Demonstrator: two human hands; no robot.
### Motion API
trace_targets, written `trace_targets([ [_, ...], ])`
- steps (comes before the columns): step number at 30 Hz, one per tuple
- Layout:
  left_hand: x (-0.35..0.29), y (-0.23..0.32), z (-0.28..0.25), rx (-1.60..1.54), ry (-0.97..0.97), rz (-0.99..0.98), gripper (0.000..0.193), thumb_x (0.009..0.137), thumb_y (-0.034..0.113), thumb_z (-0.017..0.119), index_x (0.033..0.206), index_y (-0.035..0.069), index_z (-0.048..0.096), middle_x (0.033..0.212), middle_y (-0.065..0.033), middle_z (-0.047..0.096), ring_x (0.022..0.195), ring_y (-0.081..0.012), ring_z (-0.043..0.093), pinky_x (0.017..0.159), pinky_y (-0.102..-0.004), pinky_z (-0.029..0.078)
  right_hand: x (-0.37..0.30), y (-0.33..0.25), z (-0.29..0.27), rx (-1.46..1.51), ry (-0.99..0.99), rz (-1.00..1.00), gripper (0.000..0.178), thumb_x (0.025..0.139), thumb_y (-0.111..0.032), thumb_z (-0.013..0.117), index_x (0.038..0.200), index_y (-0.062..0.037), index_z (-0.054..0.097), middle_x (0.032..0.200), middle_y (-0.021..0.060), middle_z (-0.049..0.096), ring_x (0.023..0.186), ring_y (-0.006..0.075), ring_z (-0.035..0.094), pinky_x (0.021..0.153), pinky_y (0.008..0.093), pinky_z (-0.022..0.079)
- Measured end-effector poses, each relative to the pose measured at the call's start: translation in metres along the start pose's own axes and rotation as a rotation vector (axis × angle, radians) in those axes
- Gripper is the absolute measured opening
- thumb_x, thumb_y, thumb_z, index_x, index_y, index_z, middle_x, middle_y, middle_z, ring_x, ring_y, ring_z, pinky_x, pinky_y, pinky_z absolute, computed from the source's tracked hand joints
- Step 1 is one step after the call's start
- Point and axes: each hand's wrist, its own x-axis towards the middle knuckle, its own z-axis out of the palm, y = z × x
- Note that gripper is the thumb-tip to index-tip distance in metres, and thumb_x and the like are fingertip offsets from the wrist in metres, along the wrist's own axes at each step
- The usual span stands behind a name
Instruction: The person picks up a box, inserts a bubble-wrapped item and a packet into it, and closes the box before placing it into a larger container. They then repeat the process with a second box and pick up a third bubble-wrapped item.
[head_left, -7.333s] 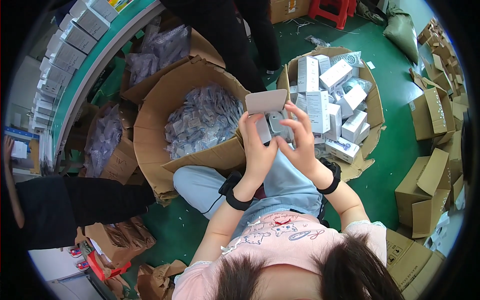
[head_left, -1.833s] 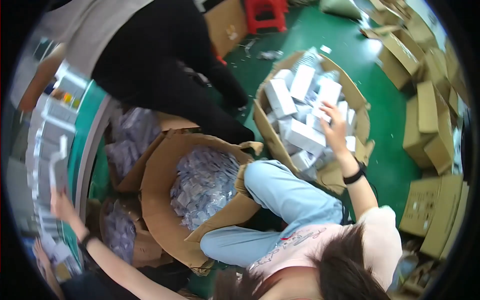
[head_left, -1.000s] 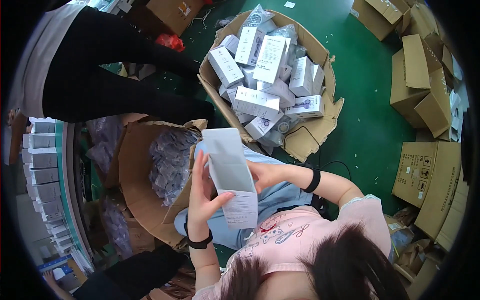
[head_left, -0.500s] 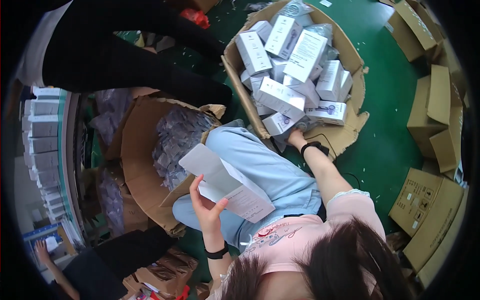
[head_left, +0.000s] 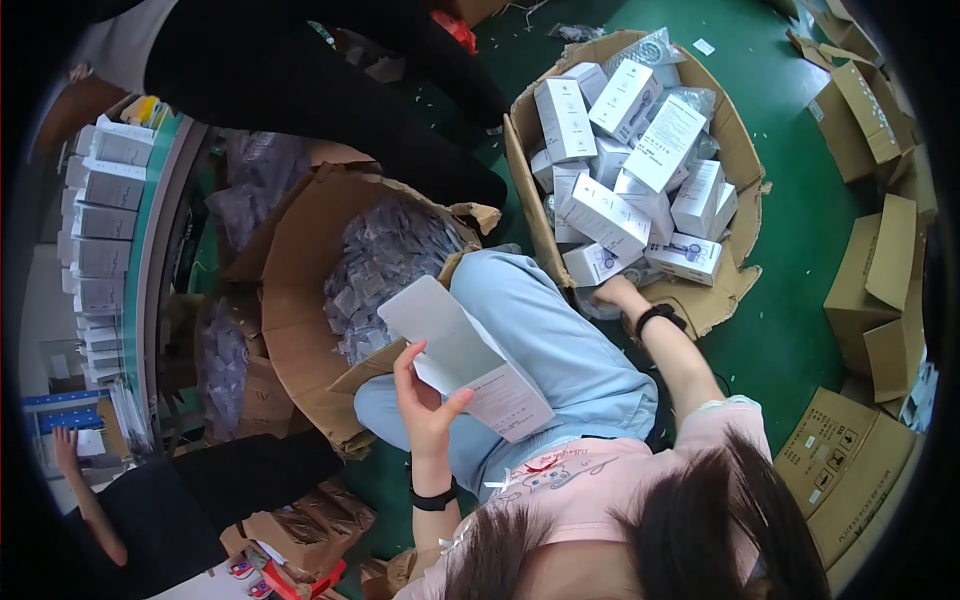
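Observation:
My left hand grips a white cardboard box with its top flap raised; the box rests against my thigh. My right hand reaches into the near edge of a large torn carton. Its fingers are mostly hidden beside clear plastic wrap, under a white box with a purple picture. More white printed boxes lie heaped at odd angles in that carton, with bubble wrap among them at the far end.
Left of my legs stands a round-sided carton full of small clear plastic pieces. Opened brown cartons line the right side. White boxes stand in a row at far left. One person's dark-clothed legs and another's arm are nearby.
The whole view has shifted, so the cartons appear further right and lower. My left hand keeps hold of the white box, and my right hand stays at the torn carton's near edge.

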Motion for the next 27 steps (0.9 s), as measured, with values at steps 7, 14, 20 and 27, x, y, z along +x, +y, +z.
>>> trace_targets([
  [7, 0.019, 0.007, 0.001, 0.147, -0.010, 0.367, 0.066, 0.059, 0.007, 0.076, 0.114, 0.007, 0.039, 0.115, -0.0127, 0.043, 0.106, -0.0234, 0.044, 0.090, -0.0337, 0.036, -0.151, 0.022, -0.148, 0.388, -0.305, -0.122, 0.047, 0.054, -0.029, 0.064, 0.090, 0.0005, 0.064, 0.089, 0.0124, 0.062, 0.086, 0.0235, 0.057, 0.076, 0.0310, 0.045],
  [14, 0.041, 0.012, 0.015, 0.565, 0.010, 0.749, 0.061, 0.060, 0.008, 0.075, 0.110, 0.006, 0.040, 0.122, -0.0217, 0.038, 0.110, -0.0340, 0.044, 0.088, -0.0369, 0.039, -0.216, -0.030, -0.158, 1.468, -0.125, -0.827, 0.076, 0.058, -0.008, 0.062, 0.126, 0.0025, 0.031, 0.122, 0.0131, 0.044, 0.109, 0.0230, 0.047, 0.091, 0.0331, 0.039],
  [20, 0.050, 0.005, 0.016, 0.505, 0.012, 0.790, 0.058, 0.061, 0.007, 0.075, 0.106, 0.007, 0.037, 0.127, -0.0246, 0.035, 0.112, -0.0375, 0.043, 0.088, -0.0376, 0.039, -0.234, -0.125, -0.174, 1.658, 0.099, -1.094, 0.064, 0.073, -0.015, 0.060, 0.127, 0.0005, 0.031, 0.123, 0.0110, 0.044, 0.111, 0.0229, 0.046, 0.096, 0.0346, 0.036],
  [27, 0.063, -0.001, 0.021, 0.295, 0.045, 0.658, 0.057, 0.063, 0.007, 0.073, 0.103, 0.006, 0.032, 0.129, -0.0260, 0.032, 0.112, -0.0383, 0.042, 0.090, -0.0381, 0.037, -0.242, -0.182, -0.187, 1.817, 0.163, -1.037, 0.040, 0.091, -0.022, 0.037, 0.126, -0.0036, 0.035, 0.123, 0.0079, 0.044, 0.112, 0.0187, 0.044, 0.096, 0.0348, 0.035],
])
